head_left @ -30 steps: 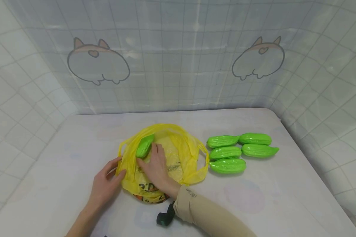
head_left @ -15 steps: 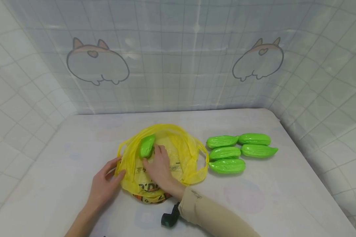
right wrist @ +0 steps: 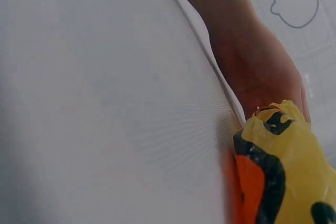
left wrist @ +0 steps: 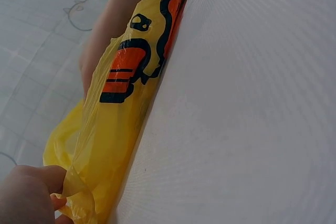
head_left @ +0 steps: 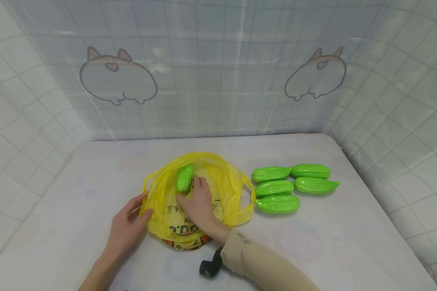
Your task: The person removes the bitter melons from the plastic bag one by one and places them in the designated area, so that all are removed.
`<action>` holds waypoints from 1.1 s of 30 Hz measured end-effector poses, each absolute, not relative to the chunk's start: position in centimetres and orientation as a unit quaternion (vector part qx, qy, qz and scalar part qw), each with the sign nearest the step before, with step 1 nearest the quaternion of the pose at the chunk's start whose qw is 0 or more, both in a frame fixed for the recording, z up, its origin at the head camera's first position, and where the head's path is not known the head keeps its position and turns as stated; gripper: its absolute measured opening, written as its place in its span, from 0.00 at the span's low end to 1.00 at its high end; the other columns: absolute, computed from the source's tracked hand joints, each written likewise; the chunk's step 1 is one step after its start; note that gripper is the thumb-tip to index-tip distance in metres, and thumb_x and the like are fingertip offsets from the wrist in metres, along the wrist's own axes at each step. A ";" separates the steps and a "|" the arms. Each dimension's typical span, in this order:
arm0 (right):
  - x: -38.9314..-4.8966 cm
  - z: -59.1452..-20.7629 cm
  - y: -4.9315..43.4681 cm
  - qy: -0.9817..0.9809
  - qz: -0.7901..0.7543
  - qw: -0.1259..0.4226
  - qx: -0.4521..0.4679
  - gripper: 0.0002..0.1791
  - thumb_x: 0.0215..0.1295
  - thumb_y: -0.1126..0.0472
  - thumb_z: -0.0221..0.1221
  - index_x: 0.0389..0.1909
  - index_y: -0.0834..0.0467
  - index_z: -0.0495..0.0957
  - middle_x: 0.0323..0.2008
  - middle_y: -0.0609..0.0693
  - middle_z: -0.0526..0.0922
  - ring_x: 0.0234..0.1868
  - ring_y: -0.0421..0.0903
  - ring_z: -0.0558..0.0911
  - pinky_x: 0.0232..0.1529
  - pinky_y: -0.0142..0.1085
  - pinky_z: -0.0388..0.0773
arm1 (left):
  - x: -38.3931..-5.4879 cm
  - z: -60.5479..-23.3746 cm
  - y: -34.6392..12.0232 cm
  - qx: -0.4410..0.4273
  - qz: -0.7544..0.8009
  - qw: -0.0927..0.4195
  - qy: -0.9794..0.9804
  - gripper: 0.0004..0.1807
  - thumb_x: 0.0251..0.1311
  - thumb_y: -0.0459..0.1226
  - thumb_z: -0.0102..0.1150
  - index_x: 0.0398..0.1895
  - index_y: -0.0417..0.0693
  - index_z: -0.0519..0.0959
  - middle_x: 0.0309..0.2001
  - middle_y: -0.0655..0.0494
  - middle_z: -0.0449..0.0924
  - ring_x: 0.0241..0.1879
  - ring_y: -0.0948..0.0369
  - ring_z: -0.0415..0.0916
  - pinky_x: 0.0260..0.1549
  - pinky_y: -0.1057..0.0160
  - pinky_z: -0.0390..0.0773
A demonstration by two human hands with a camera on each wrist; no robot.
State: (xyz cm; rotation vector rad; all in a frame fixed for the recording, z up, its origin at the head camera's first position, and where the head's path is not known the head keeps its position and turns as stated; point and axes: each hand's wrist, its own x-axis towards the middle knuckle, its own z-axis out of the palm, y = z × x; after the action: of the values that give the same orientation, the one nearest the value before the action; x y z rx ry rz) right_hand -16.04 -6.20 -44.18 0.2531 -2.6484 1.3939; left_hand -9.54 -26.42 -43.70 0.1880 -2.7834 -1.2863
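Observation:
A yellow plastic bag (head_left: 160, 214) lies with its mouth spread on the table, printed in black and orange. My left hand (head_left: 129, 226) pinches the bag's left edge; in the left wrist view its bent fingers (left wrist: 44, 177) hold the thin film. Inside the bag my right hand (head_left: 198, 204) has its thumb and fingers about the near end of a shiny green bitter melon (head_left: 184, 178), which points away from me. In the right wrist view, the bag's printed side (right wrist: 294, 171) hides the fingers of the right hand (right wrist: 262, 66).
Several more green bitter melons (head_left: 278, 204) lie grouped right of the bag, the nearest ones close to its right handle (head_left: 247, 202). A black wrist device (head_left: 211, 264) sits under the right cuff. Grid-patterned curtains (head_left: 218, 81) enclose the white table (head_left: 313, 250).
The right hand and the bitter melon have shifted slightly right inside the bag, and the melon has turned more upright in view. The left hand stays at the bag's edge.

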 end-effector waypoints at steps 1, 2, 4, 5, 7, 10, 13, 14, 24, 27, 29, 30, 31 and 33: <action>-16.1 -44.2 -6.3 -0.880 0.461 0.072 0.084 0.40 0.60 0.49 0.66 0.69 0.64 0.65 0.55 0.55 0.73 0.51 0.46 0.75 0.53 0.41 0.78 | -9.6 -43.8 -26.4 0.060 -0.417 0.036 -0.906 0.31 0.70 0.49 0.57 0.73 0.54 0.65 0.72 0.47 0.67 0.69 0.46 0.68 0.63 0.56 0.73; -16.1 -44.2 -6.3 -0.882 0.459 0.073 0.083 0.40 0.61 0.48 0.66 0.69 0.64 0.65 0.55 0.55 0.73 0.51 0.46 0.74 0.52 0.40 0.78 | -9.6 -43.8 -26.4 0.059 -0.417 0.038 -0.906 0.31 0.70 0.48 0.58 0.73 0.54 0.66 0.72 0.47 0.67 0.68 0.46 0.68 0.62 0.63 0.74; -16.2 -44.1 -6.4 -0.883 0.456 0.080 0.081 0.40 0.61 0.46 0.67 0.68 0.65 0.66 0.54 0.55 0.74 0.50 0.46 0.75 0.50 0.40 0.78 | -9.6 -44.0 -26.5 0.056 -0.416 0.041 -0.907 0.31 0.69 0.49 0.58 0.73 0.54 0.66 0.71 0.48 0.68 0.68 0.47 0.69 0.59 0.75 0.73; -16.3 -44.1 -6.4 -0.883 0.455 0.083 0.079 0.40 0.62 0.46 0.67 0.67 0.65 0.67 0.53 0.56 0.74 0.49 0.46 0.75 0.49 0.39 0.78 | -9.6 -44.0 -26.5 0.055 -0.415 0.042 -0.907 0.31 0.69 0.49 0.58 0.73 0.54 0.66 0.71 0.48 0.68 0.68 0.47 0.69 0.57 0.80 0.71; -16.3 -44.2 -6.3 -0.884 0.453 0.086 0.077 0.38 0.63 0.47 0.66 0.66 0.65 0.68 0.51 0.55 0.74 0.45 0.45 0.74 0.45 0.36 0.78 | -9.6 -44.1 -26.5 0.053 -0.417 0.042 -0.906 0.31 0.69 0.49 0.58 0.73 0.54 0.66 0.71 0.48 0.68 0.67 0.47 0.69 0.53 0.86 0.68; -16.4 -44.2 -6.2 -0.884 0.452 0.088 0.076 0.35 0.63 0.48 0.65 0.65 0.65 0.70 0.48 0.54 0.75 0.42 0.43 0.74 0.42 0.34 0.77 | -9.6 -43.9 -26.4 0.054 -0.415 0.039 -0.907 0.31 0.69 0.50 0.58 0.73 0.55 0.66 0.71 0.48 0.68 0.68 0.47 0.69 0.57 0.78 0.72; -16.3 -44.1 -5.9 -0.880 0.461 0.082 0.074 0.33 0.63 0.49 0.65 0.63 0.65 0.72 0.47 0.53 0.76 0.42 0.43 0.75 0.43 0.34 0.78 | -9.6 -43.9 -26.4 0.054 -0.412 0.038 -0.909 0.31 0.70 0.50 0.58 0.73 0.55 0.66 0.72 0.48 0.67 0.68 0.47 0.69 0.61 0.65 0.73; -16.3 -44.0 -5.7 -0.879 0.466 0.077 0.072 0.32 0.63 0.50 0.65 0.62 0.65 0.72 0.47 0.53 0.77 0.43 0.44 0.76 0.44 0.35 0.79 | -9.6 -43.9 -26.4 0.054 -0.412 0.037 -0.909 0.31 0.70 0.50 0.57 0.73 0.55 0.66 0.72 0.48 0.67 0.68 0.47 0.69 0.62 0.61 0.73; -15.6 -43.1 -3.5 -0.837 0.540 0.026 0.080 0.27 0.63 0.53 0.64 0.60 0.61 0.75 0.49 0.52 0.81 0.48 0.46 0.79 0.50 0.39 0.80 | -9.6 -43.7 -26.7 0.054 -0.415 0.035 -0.908 0.32 0.70 0.50 0.57 0.73 0.54 0.66 0.72 0.47 0.66 0.68 0.46 0.68 0.63 0.49 0.71; -15.7 -43.1 -2.8 -0.833 0.546 0.017 0.085 0.26 0.64 0.53 0.64 0.60 0.61 0.75 0.51 0.52 0.82 0.49 0.46 0.80 0.51 0.39 0.81 | -9.6 -43.6 -26.7 0.053 -0.413 0.034 -0.909 0.32 0.70 0.51 0.57 0.73 0.53 0.65 0.72 0.46 0.66 0.68 0.45 0.68 0.63 0.49 0.71; -15.8 -43.1 -2.4 -0.833 0.547 0.011 0.085 0.26 0.65 0.53 0.64 0.60 0.60 0.76 0.51 0.52 0.83 0.50 0.45 0.81 0.53 0.39 0.81 | -9.6 -43.6 -26.7 0.051 -0.410 0.036 -0.910 0.31 0.70 0.50 0.57 0.73 0.53 0.66 0.72 0.46 0.67 0.68 0.45 0.68 0.63 0.51 0.72; -15.8 -43.0 -2.2 -0.832 0.548 0.008 0.085 0.25 0.65 0.53 0.64 0.60 0.60 0.76 0.52 0.52 0.83 0.50 0.46 0.82 0.54 0.39 0.81 | -9.6 -43.7 -26.7 0.051 -0.409 0.036 -0.910 0.31 0.70 0.50 0.57 0.73 0.52 0.66 0.72 0.46 0.66 0.68 0.45 0.68 0.62 0.52 0.72; -15.8 -43.0 -2.0 -0.831 0.550 0.006 0.085 0.25 0.65 0.53 0.64 0.60 0.60 0.76 0.52 0.52 0.83 0.51 0.46 0.82 0.54 0.40 0.81 | -9.6 -43.7 -26.7 0.050 -0.409 0.037 -0.911 0.31 0.70 0.50 0.57 0.73 0.52 0.66 0.72 0.46 0.67 0.68 0.45 0.68 0.62 0.56 0.73; -15.7 -42.9 -1.6 -0.829 0.552 0.002 0.086 0.25 0.66 0.53 0.64 0.60 0.60 0.76 0.52 0.53 0.83 0.52 0.47 0.82 0.55 0.41 0.81 | -9.6 -43.8 -26.7 0.049 -0.406 0.040 -0.912 0.31 0.70 0.50 0.57 0.73 0.53 0.66 0.71 0.47 0.67 0.68 0.46 0.68 0.60 0.67 0.74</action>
State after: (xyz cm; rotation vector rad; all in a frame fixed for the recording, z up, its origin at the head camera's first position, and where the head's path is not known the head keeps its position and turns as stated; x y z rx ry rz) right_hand -15.73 -1.63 -42.86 0.2694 -2.6022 1.7326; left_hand -9.64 -26.73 -43.80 0.1498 -2.7940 -1.2441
